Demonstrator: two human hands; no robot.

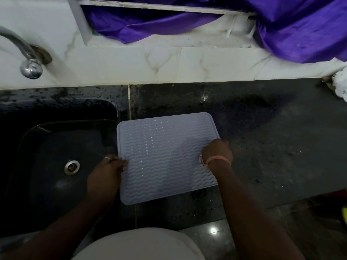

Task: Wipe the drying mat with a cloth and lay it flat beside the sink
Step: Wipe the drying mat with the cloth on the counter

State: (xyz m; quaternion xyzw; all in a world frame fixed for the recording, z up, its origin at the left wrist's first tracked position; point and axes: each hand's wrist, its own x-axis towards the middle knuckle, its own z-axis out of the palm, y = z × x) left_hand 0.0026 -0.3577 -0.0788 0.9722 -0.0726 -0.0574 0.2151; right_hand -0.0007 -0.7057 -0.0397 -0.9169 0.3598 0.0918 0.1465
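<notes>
A pale lilac drying mat with a wavy ribbed surface lies on the dark counter, just right of the black sink. Its left edge overhangs the sink rim slightly. My left hand pinches the mat's left edge, with a ring on one finger. My right hand grips the mat's right edge; a pink band sits on that wrist. No cloth shows in either hand.
A chrome tap reaches out from the white tiled wall above the sink, whose drain is visible. Purple fabric drapes over the ledge at the back. A white crumpled item sits at the counter's far right.
</notes>
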